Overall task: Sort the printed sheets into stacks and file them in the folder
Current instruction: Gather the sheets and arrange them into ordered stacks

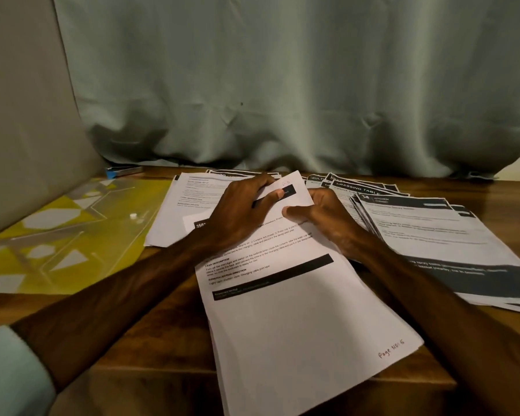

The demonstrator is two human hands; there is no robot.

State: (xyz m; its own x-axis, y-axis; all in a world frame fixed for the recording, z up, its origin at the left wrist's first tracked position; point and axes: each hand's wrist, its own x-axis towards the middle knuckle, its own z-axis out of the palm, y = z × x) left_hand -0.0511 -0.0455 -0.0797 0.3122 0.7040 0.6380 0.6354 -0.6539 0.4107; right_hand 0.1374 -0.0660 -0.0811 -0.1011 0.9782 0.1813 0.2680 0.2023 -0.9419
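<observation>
Printed sheets (297,319) are lying in the middle of the table (517,193), and the left hand (240,211) and right hand (321,217) are both pinching the far end. I think they should be lifting only one page, slowly. The yellow folder (57,235) is waiting on the left.

Two hands (240,214) (327,219), three paper stacks (297,325) (174,211) (433,235), one folder (57,235).

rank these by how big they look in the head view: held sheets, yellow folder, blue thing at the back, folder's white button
1. held sheets and yellow folder: alike; sheets are nearer and the frame edge cuts the folder, so unranked
2. blue thing
3. white button
</observation>
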